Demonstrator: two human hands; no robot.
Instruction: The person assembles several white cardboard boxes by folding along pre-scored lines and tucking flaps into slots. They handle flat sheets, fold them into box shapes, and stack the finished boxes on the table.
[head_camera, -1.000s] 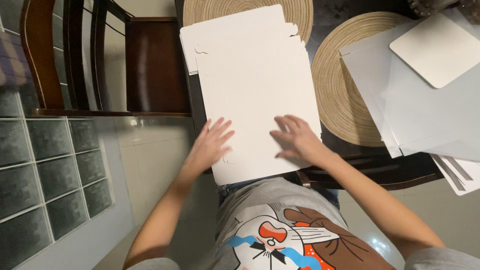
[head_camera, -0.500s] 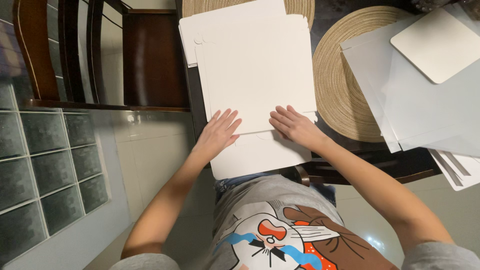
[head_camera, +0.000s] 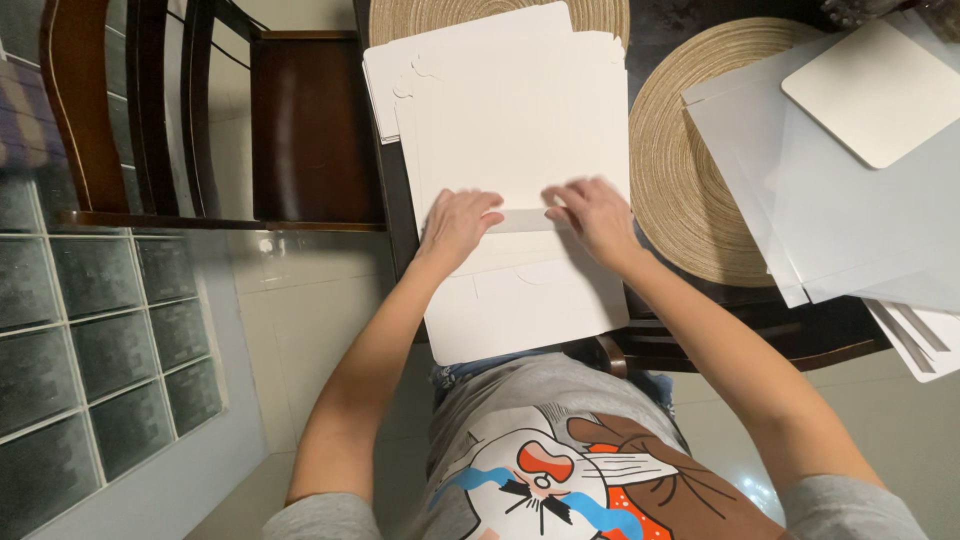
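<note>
Both hands, left hand (head_camera: 458, 224) and right hand (head_camera: 592, 215), have slid up the white cardboard sheet (head_camera: 515, 130), grip released, pressing flat.

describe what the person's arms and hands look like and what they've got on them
Both arms are bare from short grey sleeves down. The left hand and right hand wear no gloves, and no rings, watch or bracelets show. The sleeves belong to a grey T-shirt printed with a cartoon rabbit.
</note>
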